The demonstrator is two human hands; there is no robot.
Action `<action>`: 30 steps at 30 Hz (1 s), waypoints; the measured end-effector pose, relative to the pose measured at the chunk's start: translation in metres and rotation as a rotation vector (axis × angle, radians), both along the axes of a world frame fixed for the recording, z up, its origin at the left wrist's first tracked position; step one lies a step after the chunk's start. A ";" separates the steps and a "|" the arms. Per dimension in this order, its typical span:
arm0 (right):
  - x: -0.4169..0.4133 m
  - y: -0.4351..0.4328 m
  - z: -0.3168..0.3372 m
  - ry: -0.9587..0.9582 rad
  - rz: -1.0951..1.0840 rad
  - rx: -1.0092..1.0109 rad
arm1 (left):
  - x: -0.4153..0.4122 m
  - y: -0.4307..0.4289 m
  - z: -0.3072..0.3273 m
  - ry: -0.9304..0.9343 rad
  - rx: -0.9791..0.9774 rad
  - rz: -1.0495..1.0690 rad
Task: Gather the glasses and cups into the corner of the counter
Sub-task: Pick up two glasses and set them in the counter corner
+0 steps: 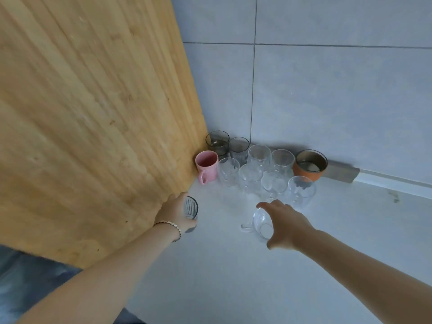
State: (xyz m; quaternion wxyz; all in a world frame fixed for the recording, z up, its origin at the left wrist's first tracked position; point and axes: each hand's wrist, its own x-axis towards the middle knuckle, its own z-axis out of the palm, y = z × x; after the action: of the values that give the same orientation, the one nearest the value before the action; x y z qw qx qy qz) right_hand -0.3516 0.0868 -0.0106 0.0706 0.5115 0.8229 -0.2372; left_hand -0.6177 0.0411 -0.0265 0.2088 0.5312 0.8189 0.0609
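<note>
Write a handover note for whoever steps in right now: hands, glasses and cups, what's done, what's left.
Left hand: grips a ribbed grey glass beside the wooden panel.
Right hand: grips a clear handled cup, tilted, handle pointing left.
Done: pink mug, grey glasses, clear glasses and orange cup already stand grouped in the corner.
Left: set both held pieces on the counter with that group.

Three grey glasses (217, 143) (238, 148) (191, 206), six clear glasses (259, 155) (282, 160) (229, 171) (250, 181) (273, 186) (301, 191), one clear handled cup (260, 222), one pink mug (207, 165), one orange cup (309, 166).
</note>
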 end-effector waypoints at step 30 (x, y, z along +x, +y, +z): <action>-0.162 0.020 -0.063 0.082 -0.440 -0.117 | -0.056 0.093 -0.044 0.311 0.048 -0.449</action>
State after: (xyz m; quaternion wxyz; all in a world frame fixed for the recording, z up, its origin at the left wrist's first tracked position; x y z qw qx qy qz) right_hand -0.5137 0.1070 -0.0734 0.0133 0.6636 0.6785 -0.3147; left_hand -0.6740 0.1342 -0.0710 0.0764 0.7072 0.7011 -0.0497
